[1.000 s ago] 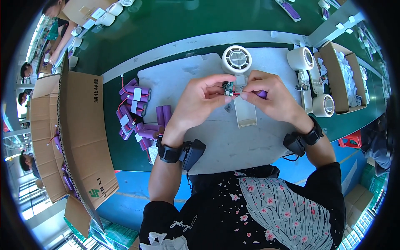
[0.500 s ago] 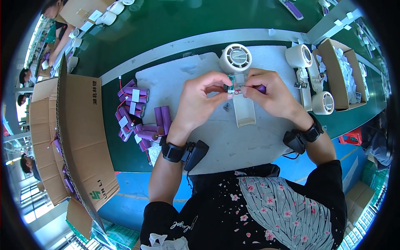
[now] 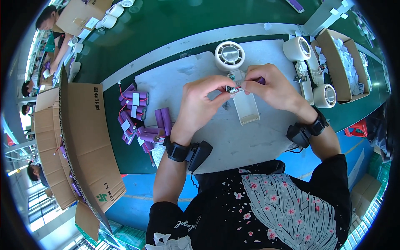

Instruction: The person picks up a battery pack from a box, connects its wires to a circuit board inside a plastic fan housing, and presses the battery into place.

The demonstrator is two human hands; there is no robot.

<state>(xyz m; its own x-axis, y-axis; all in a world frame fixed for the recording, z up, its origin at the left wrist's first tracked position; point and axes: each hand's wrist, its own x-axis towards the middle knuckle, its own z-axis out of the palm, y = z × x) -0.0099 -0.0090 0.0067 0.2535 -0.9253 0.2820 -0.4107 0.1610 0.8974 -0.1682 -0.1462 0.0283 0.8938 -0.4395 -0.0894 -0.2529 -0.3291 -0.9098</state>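
Note:
A white handheld fan lies on the grey mat, its round head (image 3: pixel 229 56) at the far side and its opened handle shell (image 3: pixel 246 109) toward me. Over the upper handle, my left hand (image 3: pixel 200 98) pinches a small circuit board (image 3: pixel 230 89) between thumb and fingers. My right hand (image 3: pixel 268 85) is closed beside it, with the end of a purple battery (image 3: pixel 261 80) showing between its fingers. A short red wire runs between the two hands' fingertips. The fingers partly hide the board and most of the battery.
Several purple battery packs with red wires (image 3: pixel 134 99) lie left on the mat's edge. A large cardboard box (image 3: pixel 89 137) stands farther left. At right are more white fans (image 3: pixel 296 48) and a carton of white pieces (image 3: pixel 339 91). A co-worker sits at far left.
The board in my left fingers has tilted and sits slightly lower against the handle. Both hands stay close together, still holding their parts. The whole view has shifted slightly.

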